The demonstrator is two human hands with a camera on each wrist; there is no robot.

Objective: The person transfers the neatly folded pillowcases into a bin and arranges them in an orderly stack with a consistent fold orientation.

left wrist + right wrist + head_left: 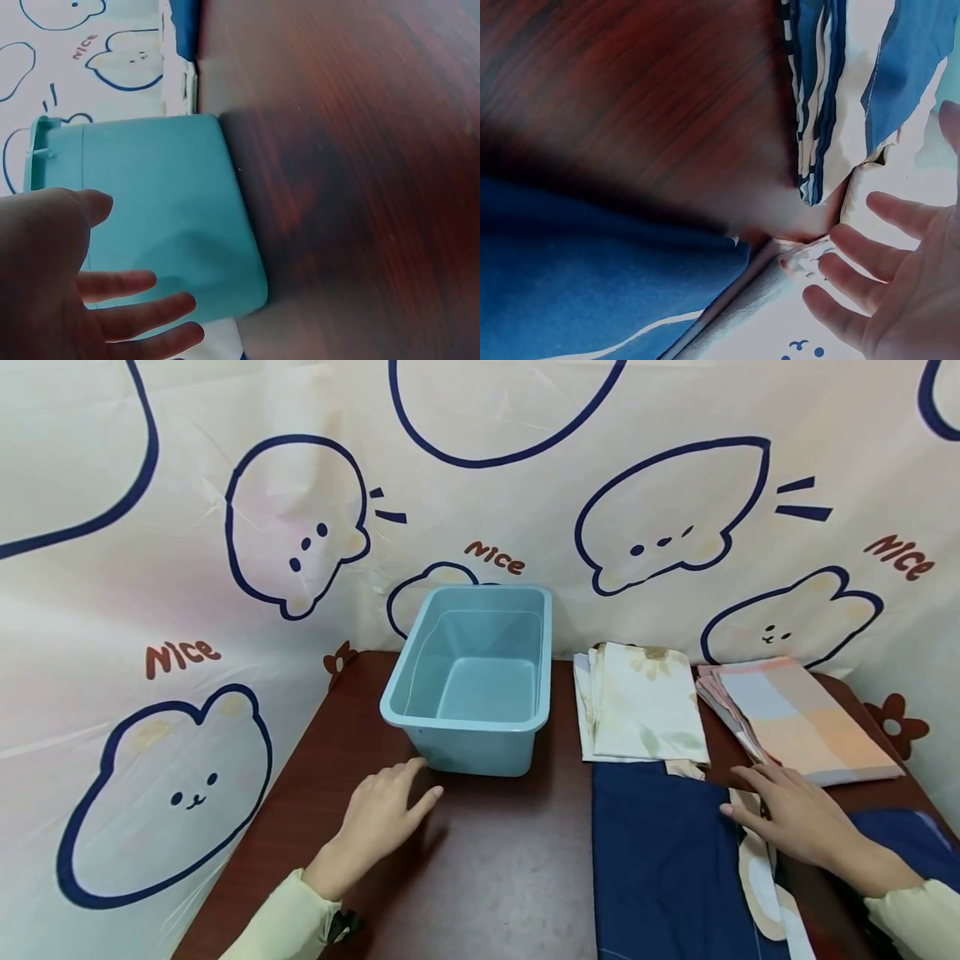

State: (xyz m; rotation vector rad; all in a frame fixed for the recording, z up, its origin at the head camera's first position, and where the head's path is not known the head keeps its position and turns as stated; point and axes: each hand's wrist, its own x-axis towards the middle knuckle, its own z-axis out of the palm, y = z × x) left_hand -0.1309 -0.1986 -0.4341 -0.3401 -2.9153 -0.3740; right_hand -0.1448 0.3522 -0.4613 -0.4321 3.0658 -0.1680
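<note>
A light-blue plastic basin [468, 747] stands on the table against the patterned backdrop. Near its front left corner hovers my left hand [382, 810], fingers spread and holding nothing; in the left wrist view the basin's side [165, 202] lies just beyond the fingers. Over the right edge of a folded navy cloth [667, 860] with a beige-and-white border is my right hand [798, 814], fingers extended with nothing in them. The right wrist view has the layered folds of this cloth [832, 97] beside the fingers. Whether the right hand touches any cloth, I cannot tell.
Behind the navy cloth lies a folded white floral cloth [648, 702]. To its right is a folded checked cloth [810, 718] in orange, pink and grey. Another dark blue cloth [900, 843] sits at the table's right edge. The brown tabletop [510, 860] stretches before the basin.
</note>
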